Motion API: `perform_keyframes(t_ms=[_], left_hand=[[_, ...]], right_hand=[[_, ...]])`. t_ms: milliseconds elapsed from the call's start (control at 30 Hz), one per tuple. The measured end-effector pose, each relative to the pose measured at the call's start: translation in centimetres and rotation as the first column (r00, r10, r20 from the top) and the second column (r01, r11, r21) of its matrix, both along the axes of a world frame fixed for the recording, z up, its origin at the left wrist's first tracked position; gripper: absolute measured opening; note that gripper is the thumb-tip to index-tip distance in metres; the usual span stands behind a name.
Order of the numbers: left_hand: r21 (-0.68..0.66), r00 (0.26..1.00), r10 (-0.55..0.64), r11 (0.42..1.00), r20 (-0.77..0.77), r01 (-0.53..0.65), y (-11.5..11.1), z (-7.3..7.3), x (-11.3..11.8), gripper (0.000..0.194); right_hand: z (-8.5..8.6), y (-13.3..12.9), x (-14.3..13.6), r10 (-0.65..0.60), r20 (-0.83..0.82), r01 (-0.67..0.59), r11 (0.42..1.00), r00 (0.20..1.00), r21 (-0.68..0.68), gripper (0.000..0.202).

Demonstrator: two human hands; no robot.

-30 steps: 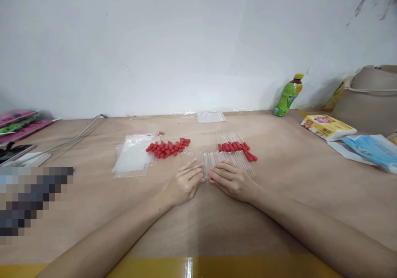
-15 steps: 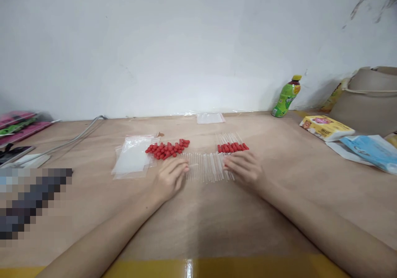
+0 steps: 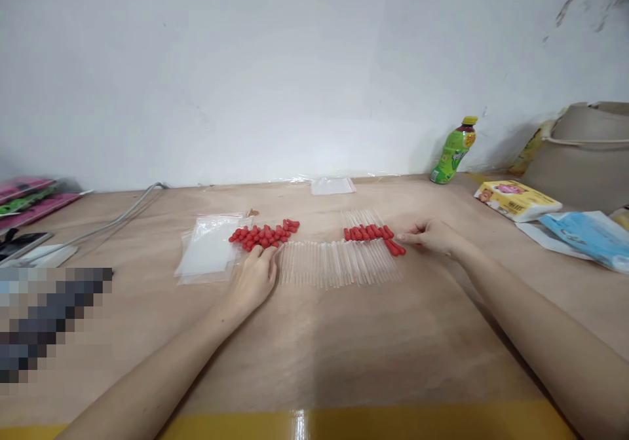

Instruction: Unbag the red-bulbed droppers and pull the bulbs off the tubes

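My left hand [image 3: 256, 273] is at the near edge of a pile of red rubber bulbs [image 3: 260, 236]. Its fingers are curled together against the bulbs, and what they pinch is hidden. My right hand [image 3: 432, 237] has thumb and fingers pinched beside the right end of a row of droppers [image 3: 366, 232]; whether anything is in the pinch is too small to tell. These droppers have red bulbs toward me and clear tubes pointing away. Two more red bulbs [image 3: 395, 248] lie just below the row's right end. Between my hands many clear thin tubes [image 3: 334, 264] lie side by side.
Clear plastic bags [image 3: 209, 247] lie left of the bulb pile, and another small bag [image 3: 333, 186] is by the wall. A green bottle [image 3: 452, 152], a yellow tissue pack [image 3: 515, 199] and a blue packet [image 3: 592, 237] are at right. A grey cable [image 3: 122, 217] runs at left.
My right hand has moved right, off the tubes to the end of the dropper row. My left hand has shifted left to the bulb pile. Two bulbs now show below the row.
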State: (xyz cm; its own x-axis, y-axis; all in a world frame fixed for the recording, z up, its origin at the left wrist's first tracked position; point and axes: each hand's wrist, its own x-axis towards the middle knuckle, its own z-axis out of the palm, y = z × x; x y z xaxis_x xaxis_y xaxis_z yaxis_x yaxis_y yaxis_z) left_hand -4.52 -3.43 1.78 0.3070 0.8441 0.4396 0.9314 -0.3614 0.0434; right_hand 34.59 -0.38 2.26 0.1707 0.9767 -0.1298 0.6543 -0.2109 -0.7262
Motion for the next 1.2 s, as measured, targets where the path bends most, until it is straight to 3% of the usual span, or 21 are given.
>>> perform_keyframes(t_ms=[167,567,867,1000,1200], left_hand=[[-0.068,0.999,0.029,0.997,0.044,-0.026,0.1,0.6,0.3,0.022],[-0.118,0.935,-0.012,0.991,0.355,0.057,0.5,0.6,1.0,0.018],[-0.198,0.882,0.055,0.979,0.468,0.044,0.6,-0.1,0.5,0.023],[-0.126,0.861,0.018,0.991,0.508,0.054,1.0,-0.7,0.3,0.022],[-0.080,0.844,0.003,0.996,0.536,0.047,0.8,-0.5,0.5,0.021]], right_hand=[[0.1,0.2,-0.5,0.079,-0.056,-0.083,0.994,0.995,-0.072,0.043],[0.8,-0.2,-1.2,0.059,-0.205,-0.092,0.984,0.977,-0.154,0.024],[-0.8,0.9,-0.5,-0.083,0.003,0.083,0.995,0.997,0.050,0.027],[-1.9,1.4,-1.1,-0.124,0.002,0.122,0.984,0.992,0.132,0.034],[-2.7,2.1,-2.1,-0.148,-0.002,0.146,0.978,0.989,0.151,0.038]])
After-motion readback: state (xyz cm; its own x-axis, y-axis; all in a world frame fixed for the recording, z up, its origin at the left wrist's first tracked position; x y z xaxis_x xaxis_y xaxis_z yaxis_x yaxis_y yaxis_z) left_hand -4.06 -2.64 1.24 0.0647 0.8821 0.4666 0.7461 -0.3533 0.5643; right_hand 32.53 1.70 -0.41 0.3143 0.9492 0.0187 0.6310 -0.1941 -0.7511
